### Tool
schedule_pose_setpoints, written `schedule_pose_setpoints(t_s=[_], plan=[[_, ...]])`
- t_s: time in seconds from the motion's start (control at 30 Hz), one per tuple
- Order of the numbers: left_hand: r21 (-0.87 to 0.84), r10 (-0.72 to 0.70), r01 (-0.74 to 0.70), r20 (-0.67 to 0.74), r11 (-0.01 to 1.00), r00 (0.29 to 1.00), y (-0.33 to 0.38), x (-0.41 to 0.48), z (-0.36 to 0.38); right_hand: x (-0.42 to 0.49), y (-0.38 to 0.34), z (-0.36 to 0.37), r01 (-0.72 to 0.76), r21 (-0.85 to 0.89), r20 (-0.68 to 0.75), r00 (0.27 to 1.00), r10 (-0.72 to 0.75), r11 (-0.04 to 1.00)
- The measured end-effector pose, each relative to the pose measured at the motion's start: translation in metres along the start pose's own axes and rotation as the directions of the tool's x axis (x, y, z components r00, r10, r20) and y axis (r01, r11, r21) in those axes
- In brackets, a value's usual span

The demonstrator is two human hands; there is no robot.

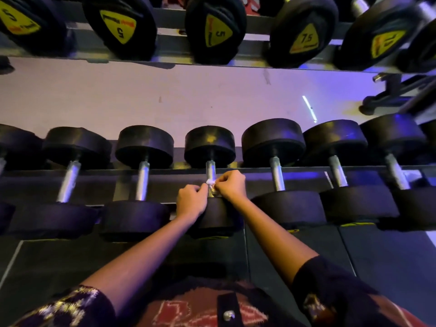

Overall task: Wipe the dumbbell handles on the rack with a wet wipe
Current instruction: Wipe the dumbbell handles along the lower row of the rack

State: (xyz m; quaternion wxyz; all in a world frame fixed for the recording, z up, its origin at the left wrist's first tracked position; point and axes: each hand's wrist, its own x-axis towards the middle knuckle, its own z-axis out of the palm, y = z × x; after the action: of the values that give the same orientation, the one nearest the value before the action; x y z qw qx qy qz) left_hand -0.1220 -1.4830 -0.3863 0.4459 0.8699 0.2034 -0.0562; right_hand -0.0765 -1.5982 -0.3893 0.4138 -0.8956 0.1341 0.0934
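Left hand [192, 202], right hand [231, 185], wet wipe [210, 182] pinched between, on dumbbell handle [210, 168]

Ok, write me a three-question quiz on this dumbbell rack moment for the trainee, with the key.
1. True or false: the wet wipe touches a lower-row dumbbell handle.
2. The right hand: A) lies open, B) pinches the wipe, C) grips a weight head.
3. Fill in: the yellow label right of the two 5s reads ___.
Key: 1 true; 2 B; 3 7.5.
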Motion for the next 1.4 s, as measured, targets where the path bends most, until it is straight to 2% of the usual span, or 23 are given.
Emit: schedule_pose_setpoints(t_s=[0.27, 0.43, 0.6, 0.77, 0.9, 1.07, 1.17, 1.3, 1.4], plan=[[-0.021, 0.009, -0.008, 0.038, 1.0, 0.999, -0.001, 0.005, -0.003, 0.01, -0.01, 0.0, -0.01, 0.054, -0.04, 0.999, 0.012, 0.998], [-0.012, -0.019, 0.019, 0.031, 1.0, 0.999, 0.001, 0.004, -0.004, 0.007, 0.001, -0.005, 0.011, 0.017, 0.065, 0.998, -0.012, 1.0], [0.023, -0.138, 0.141, -0.085, 0.99, 0.987, 0.009, -0.008, 0.001, 0.008, 0.008, -0.009, 0.098, -0.059, 0.158, 0.984, -0.087, 0.993], [0.28, -0.051, 0.084, -0.121, 0.956, 0.991, 0.027, -0.02, 0.017, 0.033, -0.023, -0.012, 0.137, 0.015, 0.024, 0.99, -0.137, 0.99], [0.236, -0.078, 0.112, -0.149, 0.965, 0.986, 0.024, -0.025, 0.015, 0.037, -0.019, -0.007, 0.112, 0.01, 0.07, 0.991, -0.112, 0.994], [0.205, -0.036, 0.074, -0.182, 0.976, 0.983, 0.019, -0.02, 0.012, 0.021, 0.01, -0.003, 0.081, 0.019, 0.151, 0.985, -0.083, 0.997], [0.18, -0.037, 0.074, -0.201, 0.981, 0.979, 0.016, -0.017, 0.016, 0.019, 0.007, -0.003, 0.087, 0.062, 0.12, 0.988, -0.094, 0.994], [0.22, -0.017, 0.057, -0.181, 0.974, 0.983, 0.015, -0.01, 0.016, 0.042, -0.02, -0.004, 0.115, 0.102, 0.004, 0.993, -0.116, 0.988], [0.242, 0.002, 0.035, -0.152, 0.97, 0.988, 0.014, -0.008, 0.016, 0.053, -0.026, -0.005, 0.088, 0.119, 0.006, 0.996, -0.089, 0.989]])
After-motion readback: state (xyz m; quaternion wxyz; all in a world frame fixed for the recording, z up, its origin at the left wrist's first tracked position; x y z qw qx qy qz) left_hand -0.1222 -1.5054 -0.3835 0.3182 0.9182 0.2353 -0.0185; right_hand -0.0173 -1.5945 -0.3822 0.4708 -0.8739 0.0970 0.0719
